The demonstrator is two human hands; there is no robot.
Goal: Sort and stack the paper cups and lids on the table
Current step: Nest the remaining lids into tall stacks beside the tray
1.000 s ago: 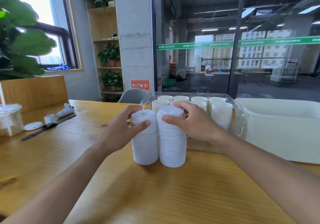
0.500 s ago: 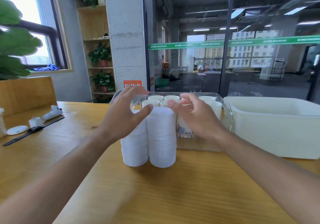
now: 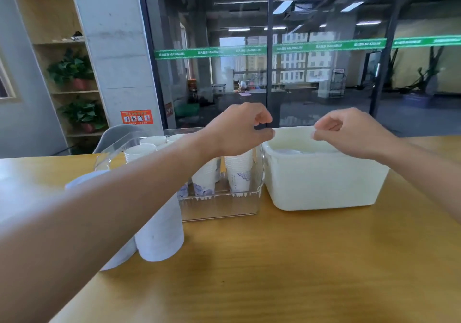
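Two tall stacks of white lids [image 3: 159, 232] stand side by side on the wooden table [image 3: 287, 267]; my left forearm hides much of the left stack. Behind them a clear plastic bin [image 3: 219, 209] holds several stacks of paper cups [image 3: 238, 173]. My left hand [image 3: 239, 130] hovers over the clear bin's right end, fingers loosely curled, holding nothing. My right hand [image 3: 349, 133] hangs above the white tub [image 3: 321, 185], also loosely curled and empty. Something pale, perhaps lids, shows just inside the tub's rim.
The white tub sits close against the clear bin's right side. A grey chair back [image 3: 112, 135] stands behind the table at the left. A glass wall and plant shelves lie beyond the far edge.
Both hands let go of the tops of the lid stacks, rose and moved right, above the clear bin and white tub. The view has swung to the right.
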